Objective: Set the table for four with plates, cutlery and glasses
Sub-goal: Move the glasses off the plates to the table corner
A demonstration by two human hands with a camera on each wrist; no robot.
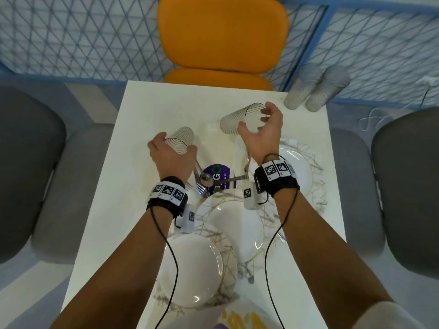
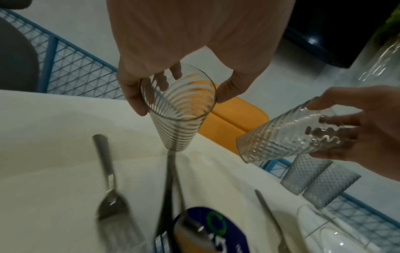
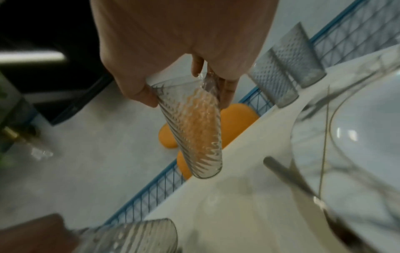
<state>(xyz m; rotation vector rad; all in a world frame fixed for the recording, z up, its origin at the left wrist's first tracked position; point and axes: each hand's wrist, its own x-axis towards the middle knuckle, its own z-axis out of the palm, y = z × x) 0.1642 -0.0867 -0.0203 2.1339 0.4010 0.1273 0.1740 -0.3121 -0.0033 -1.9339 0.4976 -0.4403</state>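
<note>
Left hand (image 1: pixel 169 157): fingers and thumb curled round a ribbed glass (image 1: pixel 181 142), gripped near the rim, base pointing far and down, held clear of the table (image 1: pixel 147 110). In the left wrist view, rim toward camera, thumb on one side, fingers seen through the wall.

Right hand (image 1: pixel 263 129): wrapped round a second ribbed glass (image 1: pixel 240 119), tilted almost on its side, base to the left, rim at the fingers. Also off the table, above its far middle.

Outward: two more textured glasses (image 1: pixel 317 87) upright, side by side, at the far right corner. Cutlery heap (image 1: pixel 206 181) (spoon, forks, knife) in the middle, lying over a purple round mat (image 1: pixel 219 174). Three plates (image 1: pixel 194 269) crowded near and right, overlapping, not yet dealt out. Orange chair (image 1: pixel 223 34) at the far end, grey chairs left and right.

Handling, judged: glass rigid, light, smooth despite ribbing, breakable. Best held round mid-wall, thumb opposing fingers, not by the rim alone. Tilted right-hand glass likely to need righting before set-down. Base to land flat, clear of plate edges and cutlery; knock against the neighbouring glass to be avoided.
</note>
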